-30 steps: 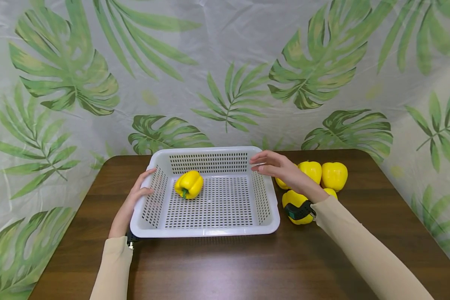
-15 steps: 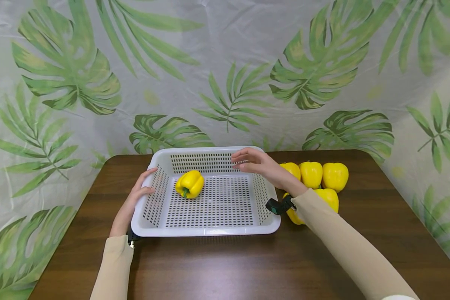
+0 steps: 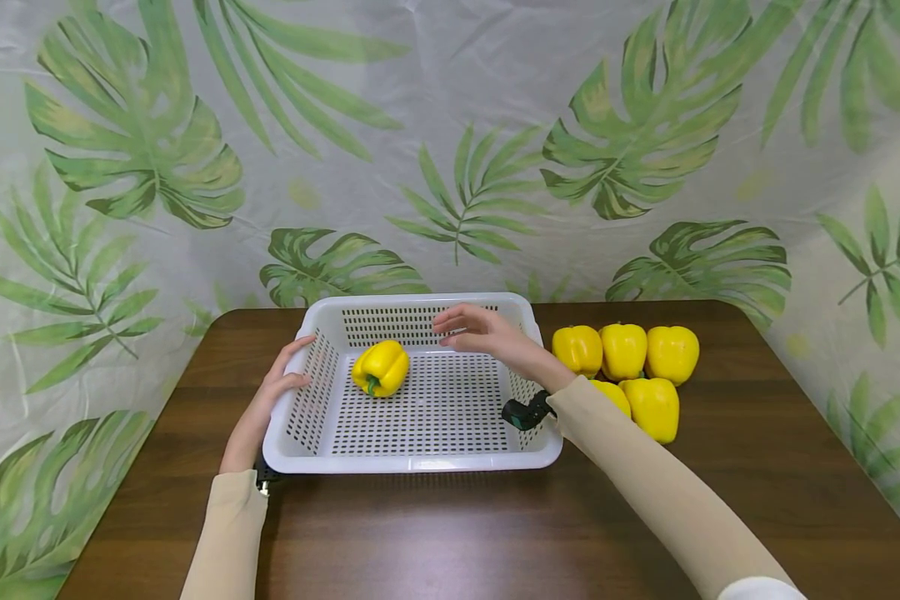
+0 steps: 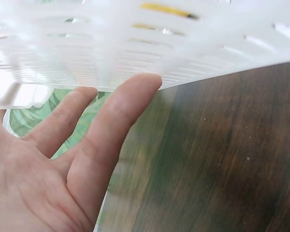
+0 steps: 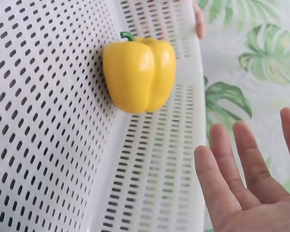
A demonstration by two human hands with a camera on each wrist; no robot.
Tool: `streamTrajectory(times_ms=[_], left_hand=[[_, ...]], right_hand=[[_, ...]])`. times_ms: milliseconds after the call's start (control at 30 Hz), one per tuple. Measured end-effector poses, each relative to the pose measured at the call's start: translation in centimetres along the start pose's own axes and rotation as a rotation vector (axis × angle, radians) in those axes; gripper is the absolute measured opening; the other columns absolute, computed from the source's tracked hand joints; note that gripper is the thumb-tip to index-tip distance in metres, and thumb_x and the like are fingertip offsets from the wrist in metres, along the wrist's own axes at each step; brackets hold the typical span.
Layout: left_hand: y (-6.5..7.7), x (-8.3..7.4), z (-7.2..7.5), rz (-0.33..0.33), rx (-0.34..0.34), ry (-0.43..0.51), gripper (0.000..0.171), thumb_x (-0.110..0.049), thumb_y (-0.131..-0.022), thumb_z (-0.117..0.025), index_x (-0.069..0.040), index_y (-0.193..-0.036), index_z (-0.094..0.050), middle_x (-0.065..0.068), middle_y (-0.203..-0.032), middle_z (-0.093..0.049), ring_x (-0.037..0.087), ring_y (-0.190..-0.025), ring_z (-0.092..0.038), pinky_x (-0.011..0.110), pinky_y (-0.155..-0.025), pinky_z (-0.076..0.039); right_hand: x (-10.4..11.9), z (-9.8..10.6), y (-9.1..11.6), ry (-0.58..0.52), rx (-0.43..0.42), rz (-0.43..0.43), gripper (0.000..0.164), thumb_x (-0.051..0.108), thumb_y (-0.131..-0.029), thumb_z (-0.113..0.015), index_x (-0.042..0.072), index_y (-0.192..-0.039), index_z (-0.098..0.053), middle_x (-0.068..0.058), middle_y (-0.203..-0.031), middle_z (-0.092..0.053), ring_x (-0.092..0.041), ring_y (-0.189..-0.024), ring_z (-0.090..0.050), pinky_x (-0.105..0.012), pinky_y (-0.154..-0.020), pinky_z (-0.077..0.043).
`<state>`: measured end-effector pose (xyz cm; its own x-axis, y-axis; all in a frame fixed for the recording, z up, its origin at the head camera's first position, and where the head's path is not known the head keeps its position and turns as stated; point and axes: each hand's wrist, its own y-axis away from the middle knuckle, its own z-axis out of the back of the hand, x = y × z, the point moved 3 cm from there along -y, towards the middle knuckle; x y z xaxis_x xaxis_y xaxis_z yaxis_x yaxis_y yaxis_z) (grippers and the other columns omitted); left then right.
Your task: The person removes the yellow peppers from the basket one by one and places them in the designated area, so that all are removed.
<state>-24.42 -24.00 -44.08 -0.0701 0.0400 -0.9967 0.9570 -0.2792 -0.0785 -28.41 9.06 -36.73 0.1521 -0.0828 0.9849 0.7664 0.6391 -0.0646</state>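
Note:
A white slotted plastic basket (image 3: 412, 464) stands on the table. One yellow bell pepper (image 3: 380, 368) with a green stem lies inside it, left of the middle. My left hand (image 3: 270, 392) rests against the basket's left side. In the left wrist view the thumb (image 4: 121, 108) touches the slotted wall, its fingers extended. Above the basket's right half hovers my right hand (image 3: 487, 333), with nothing in its grasp. Its fingers (image 5: 251, 150) are spread and slightly bent in the right wrist view, apart from the pepper.
Several more yellow bell peppers (image 3: 624, 352) stand grouped on the dark wooden table (image 3: 420, 542), right of the basket. The right forearm partly covers one pepper (image 3: 612, 398). Behind the table hangs a leaf-patterned cloth (image 3: 450, 125).
My right hand has moved left, from the basket's right rim to above its inside, uncovering more of the peppers on the right. The left hand, basket and pepper inside have stayed put.

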Motion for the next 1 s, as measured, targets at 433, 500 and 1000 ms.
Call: streamTrajectory(times_ms=[433,500,1000], left_hand=[[-0.2,-0.1,0.2,-0.027,-0.017,0.007,0.061,0.002,-0.090,-0.036,-0.030,-0.142,-0.037,0.025,-0.152,-0.009,0.047,-0.128,-0.024,0.033,-0.083,-0.046],[-0.2,-0.2,0.2,-0.033,-0.016,0.006,0.062,0.002,-0.090,-0.036,-0.030,-0.143,-0.037,0.025,-0.152,-0.009,0.047,-0.128,-0.023,0.033,-0.083,-0.046],[-0.4,0.1,0.2,-0.033,-0.013,0.011,0.061,0.003,-0.091,-0.037,-0.029,-0.142,-0.037,0.026,-0.151,-0.009,0.046,-0.126,-0.026,0.033,-0.083,-0.047]], right_hand=[[-0.9,-2.2,-1.9,0.014,0.039,-0.024,0.035,0.005,-0.094,-0.054,-0.003,-0.129,-0.050,-0.017,-0.131,-0.052,-0.037,-0.118,-0.050,-0.042,-0.094,-0.043],[-1.0,-2.6,-2.2,0.024,0.042,-0.028,0.036,0.004,-0.094,-0.054,-0.003,-0.129,-0.050,-0.018,-0.132,-0.051,-0.036,-0.120,-0.049,-0.042,-0.095,-0.043],[-2.2,-4.7,-4.4,0.071,0.078,-0.063,0.036,-0.005,-0.091,-0.053,-0.005,-0.127,-0.052,-0.018,-0.134,-0.050,-0.035,-0.123,-0.045,-0.038,-0.094,-0.043]])
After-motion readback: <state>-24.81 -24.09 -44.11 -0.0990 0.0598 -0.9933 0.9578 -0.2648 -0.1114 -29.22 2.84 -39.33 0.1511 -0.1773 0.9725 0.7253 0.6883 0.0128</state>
